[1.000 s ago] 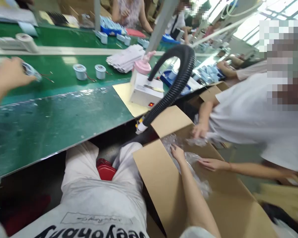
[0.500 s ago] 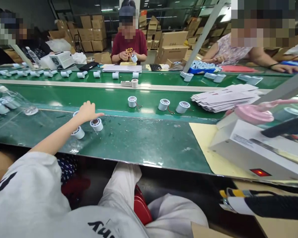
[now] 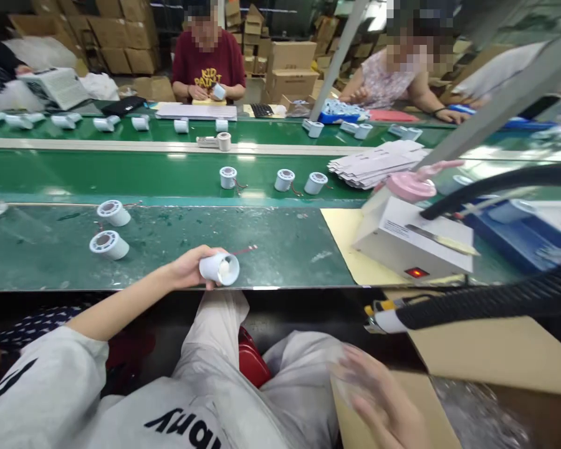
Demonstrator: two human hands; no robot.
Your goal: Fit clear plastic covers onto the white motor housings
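**A white spool in the left hand, clear film in the right**

The left hand point(image 3: 187, 269) is at the near edge of the green tabletop point(image 3: 271, 249), its fingers wrapped round the side of a small white spool point(image 3: 219, 268) whose open end faces the camera. The spool is held just at the edge, off the surface or barely touching it (the view does not settle which). A thin red wire point(image 3: 243, 251) trails from it across the green.

It looks like a light, rigid plastic part: smooth-sided, so somewhat slippery, and easy to hold with one hand. The barrel between the flanges seems the safest place to hold it, as the fingers do now. The wire looks delicate and could snag or bend if pulled.

The right hand point(image 3: 378, 399) is low and blurred, over the flap of an open cardboard box point(image 3: 495, 352). Its fingers are loosely curled on what seems to be a piece of clear plastic film point(image 3: 350, 386); how firm the hold is cannot be told. More crumpled clear film point(image 3: 477, 411) lies inside the box; nothing else shows in it.

Two more white spools point(image 3: 108, 244) lie on their sides to the left, well apart from the held one. Three stand upright on the conveyor belt point(image 3: 121, 171) beyond. A white machine point(image 3: 411, 240) with a red light sits on a yellow sheet point(image 3: 343, 234) to the right, and a black corrugated hose point(image 3: 486, 299) crosses above the box. A blue tray point(image 3: 514, 234) sits further right; its contents are too blurred to name.
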